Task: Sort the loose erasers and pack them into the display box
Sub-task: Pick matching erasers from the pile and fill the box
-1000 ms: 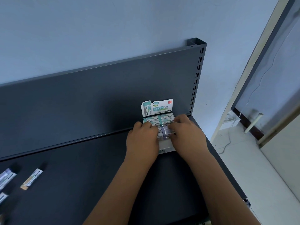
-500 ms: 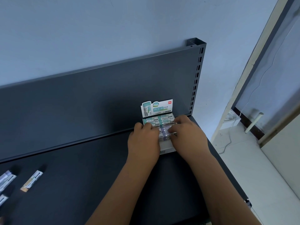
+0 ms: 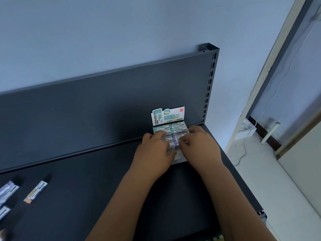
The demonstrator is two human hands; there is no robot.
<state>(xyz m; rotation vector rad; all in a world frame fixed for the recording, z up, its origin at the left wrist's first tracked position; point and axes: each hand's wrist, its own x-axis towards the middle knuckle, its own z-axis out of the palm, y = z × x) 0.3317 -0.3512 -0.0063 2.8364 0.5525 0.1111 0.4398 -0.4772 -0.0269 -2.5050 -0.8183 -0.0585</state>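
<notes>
Two bare hands over one display box [image 3: 179, 158] of white card, rectangular and open-topped, its printed header card [image 3: 167, 115] upright just beyond the fingertips.

1. Teal-sleeved erasers [image 3: 177, 128]: small rectangular blocks in glossy printed paper sleeves, packed flat in two columns in the box, just beyond both hands.
2. Purple-banded eraser [image 3: 174, 141]: same block shape with a pale sleeve and a lilac band; it lies in the box in the gap between the two hands.
3. Left hand [image 3: 152, 153]: palm down over the left column, fingers bent onto the eraser tops. Contact is hidden under the knuckles, so pressing or gripping cannot be told.
4. Right hand [image 3: 199, 146]: palm down over the right column, thumb and forefinger drawn together in a pinch on the right end of the purple-banded eraser.
5. Loose erasers, three showing: long slim blocks in printed sleeves, lying flat and well apart from the box, far to the left of the left hand. One has an orange-tan end [image 3: 35, 192]; two purple-toned ones [image 3: 7, 190] [image 3: 3, 212] are cut off by the frame edge.
6. Shelf [image 3: 86, 202]: matt dark grey sheet metal, flat, under the box and both forearms.
7. Back panel [image 3: 86, 115]: same grey metal, rising behind the header card.
8. Slotted upright [image 3: 209, 84]: square metal post beyond the right hand.
</notes>
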